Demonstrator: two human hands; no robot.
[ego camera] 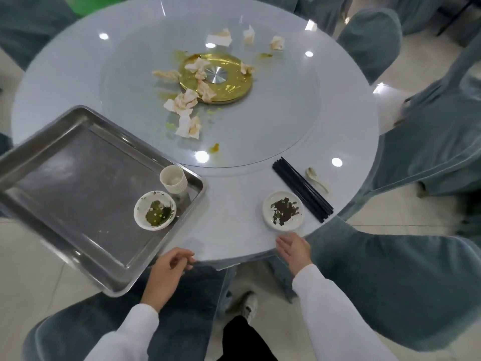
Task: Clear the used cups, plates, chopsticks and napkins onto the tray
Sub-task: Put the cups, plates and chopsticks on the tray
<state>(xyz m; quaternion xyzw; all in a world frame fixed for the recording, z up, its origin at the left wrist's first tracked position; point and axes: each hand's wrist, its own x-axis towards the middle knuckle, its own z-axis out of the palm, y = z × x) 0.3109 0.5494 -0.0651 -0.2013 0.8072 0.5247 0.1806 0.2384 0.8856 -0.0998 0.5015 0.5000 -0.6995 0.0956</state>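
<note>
A steel tray (78, 183) lies on the table's left side, overhanging the edge. In its right corner stand a stack of paper cups (173, 182) and a white bowl (155, 210) with green scraps. A second dirty white plate (283, 210) sits on the table near the front edge, beside a bundle of black chopsticks (302, 189) and a small spoon (316, 178). Crumpled napkins (187, 110) lie scattered on the glass turntable. My left hand (166, 272) hovers by the tray's near corner, fingers loosely curled, holding nothing. My right hand (294, 250) is open just below the plate.
The round table (234, 238) has a glass turntable with a gold hub (218, 78) and sauce stains. Chairs in grey-green covers (390, 282) ring the table closely, one right beside my right arm. Tiled floor shows below.
</note>
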